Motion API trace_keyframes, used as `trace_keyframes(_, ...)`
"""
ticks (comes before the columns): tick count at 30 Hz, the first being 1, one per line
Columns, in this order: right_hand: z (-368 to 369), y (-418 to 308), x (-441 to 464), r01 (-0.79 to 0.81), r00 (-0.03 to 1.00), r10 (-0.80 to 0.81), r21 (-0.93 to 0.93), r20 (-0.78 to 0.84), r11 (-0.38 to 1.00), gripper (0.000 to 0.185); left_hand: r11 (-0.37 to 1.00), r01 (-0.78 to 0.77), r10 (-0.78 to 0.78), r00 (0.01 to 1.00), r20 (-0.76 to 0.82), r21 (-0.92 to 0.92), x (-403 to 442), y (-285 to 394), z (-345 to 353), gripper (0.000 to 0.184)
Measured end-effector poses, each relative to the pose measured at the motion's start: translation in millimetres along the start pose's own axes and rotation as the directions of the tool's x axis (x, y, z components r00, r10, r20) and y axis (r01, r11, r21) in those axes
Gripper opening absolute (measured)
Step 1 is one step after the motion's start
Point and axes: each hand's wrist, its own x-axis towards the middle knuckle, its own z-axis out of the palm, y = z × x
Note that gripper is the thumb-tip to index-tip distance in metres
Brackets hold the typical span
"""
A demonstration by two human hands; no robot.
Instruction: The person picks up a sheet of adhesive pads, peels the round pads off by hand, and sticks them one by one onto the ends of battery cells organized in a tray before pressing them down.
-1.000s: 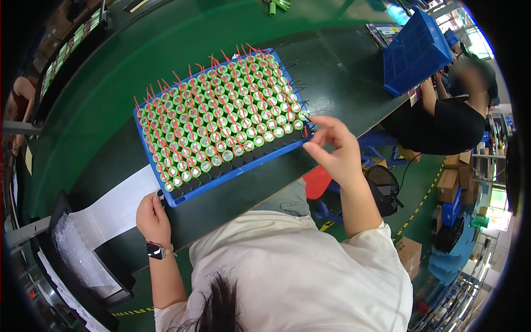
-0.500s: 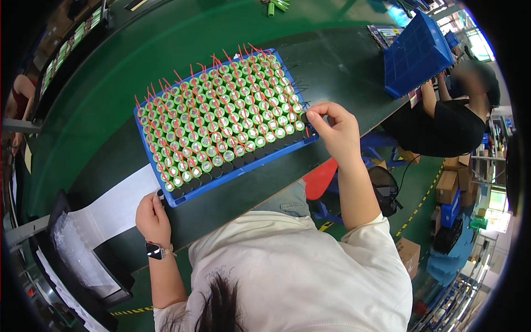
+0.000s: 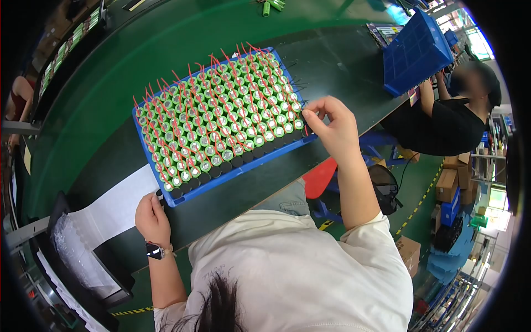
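Note:
Green cylindrical battery cells (image 3: 210, 119) stand upright in rows in a blue tray (image 3: 238, 172), with red wires strung across their tops. Small black discs (image 3: 225, 166) cover the cells along the tray's near edge. My left hand (image 3: 153, 218) is closed by the near left corner, with a small black disc (image 3: 159, 193) at its fingertips. At the tray's right end, my right hand (image 3: 333, 124) pinches thumb and forefinger together over the end cells; a dark round piece, seemingly another black disc, is mostly hidden under the fingertips.
White paper (image 3: 119, 207) lies left of the tray, beside a black bin (image 3: 97, 263) with clear plastic wrap. A blue crate (image 3: 415, 52) stands on the table at the right, near a seated co-worker (image 3: 442, 124). Loose green cells (image 3: 266, 8) lie at the far side.
My right hand has shifted very slightly up and left at the tray's right end, fingertips still together. My left hand stays in place.

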Motion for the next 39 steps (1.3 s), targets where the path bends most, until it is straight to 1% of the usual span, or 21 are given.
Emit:
trace_keyframes(1,0,-5,0,-0.001,1.0,0.001,0.001,0.001,1.0,0.013,1.0,0.016,-0.016,1.0,0.008,-0.014,0,0,0,0.02)
trace_keyframes(2,1,-13,1,-0.049,0.996,0.052,0.039,-0.068,0.998,0.016,1.0,0.016,-0.016,1.0,0.007,-0.014,0,-1,1,0.02)
trace_keyframes(4,0,-21,1,-0.093,0.986,0.103,0.081,-0.133,0.992,0.019,0.999,-0.047,0.046,0.998,-0.034,-0.009,0,-5,3,0.021)
trace_keyframes(5,-1,-22,0,0.049,0.994,-0.05,-0.012,-0.101,0.999,0.023,0.999,-0.047,0.047,0.998,-0.037,-0.006,-1,-3,0,0.021)
trace_keyframes(6,-2,-23,0,0.195,0.978,-0.201,-0.097,-0.056,0.976,0.028,0.991,0.015,-0.013,1.0,0.016,-0.133,-1,2,-4,0.022)
trace_keyframes(7,-2,-23,1,0.199,0.978,-0.204,-0.091,-0.054,0.976,0.028,0.964,0.085,-0.067,0.995,0.077,-0.253,-1,5,-9,0.024)
trace_keyframes(8,-2,-23,0,0.368,0.93,-0.363,-0.119,0.058,0.922,0.031,0.965,0.087,-0.071,0.995,0.073,-0.248,-1,5,-14,0.024)
trace_keyframes(9,-2,-24,0,0.527,0.846,-0.505,-0.128,0.171,0.84,0.034,0.929,0.11,-0.081,0.992,0.096,-0.352,1,6,-19,0.025)
trace_keyframes(10,-1,-33,1,0.573,0.81,-0.537,-0.121,0.238,0.81,0.037,0.881,0.134,-0.089,0.989,0.119,-0.454,4,7,-24,0.027)
trace_keyframes(11,2,-35,2,0.576,0.807,-0.541,-0.117,0.236,0.809,0.037,0.883,0.133,-0.09,0.989,0.114,-0.451,7,13,-29,0.027)
trace_keyframes(13,6,-39,4,0.604,0.782,-0.531,-0.187,0.328,0.775,0.038,0.923,0.068,-0.083,0.996,-0.023,-0.378,15,29,-36,0.024)
trace_keyframes(14,8,-41,5,0.609,0.778,-0.537,-0.181,0.326,0.773,0.038,0.932,0.0,-0.031,0.996,-0.079,-0.363,19,33,-37,0.021)
trace_keyframes(15,9,-43,5,0.608,0.774,-0.519,-0.197,0.363,0.769,0.04,0.933,0.0,-0.033,0.996,-0.086,-0.359,22,40,-37,0.021)
trace_keyframes(17,10,-46,6,0.612,0.765,-0.504,-0.206,0.401,0.764,0.041,0.924,-0.215,0.179,0.974,-0.141,-0.315,30,54,-38,0.019)
trace_keyframes(19,9,-46,6,0.615,0.758,-0.487,-0.226,0.434,0.755,0.043,0.917,-0.233,0.196,0.97,-0.143,-0.324,37,67,-38,0.017)
trace_keyframes(22,11,-43,5,0.587,0.783,-0.478,-0.217,0.397,0.78,0.041,0.897,-0.331,0.316,0.943,-0.099,-0.294,50,79,-38,0.014)
trace_keyframes(30,14,-46,7,0.552,0.817,-0.457,-0.247,0.353,0.797,0.029,0.882,-0.423,0.422,0.905,-0.053,-0.208,70,88,-36,0.018)
trace_keyframes(32,15,-45,7,0.547,0.832,-0.479,-0.263,0.28,0.795,0.019,0.907,-0.383,0.382,0.923,-0.042,-0.174,74,82,-36,0.017)
trace_keyframes(35,16,-42,8,0.524,0.846,-0.461,-0.26,0.267,0.811,0.015,0.947,-0.289,0.296,0.955,0.031,-0.138,76,84,-40,0.013)
trace_keyframes(37,12,-37,1,0.508,0.855,-0.455,-0.224,0.25,0.832,0.014,0.951,-0.234,0.26,0.959,0.114,-0.202,75,87,-42,0.011)
trace_keyframes(39,11,-34,-3,0.53,0.84,-0.485,-0.181,0.243,0.828,0.015,0.938,-0.282,0.307,0.945,0.109,-0.2,76,81,-39,0.008)
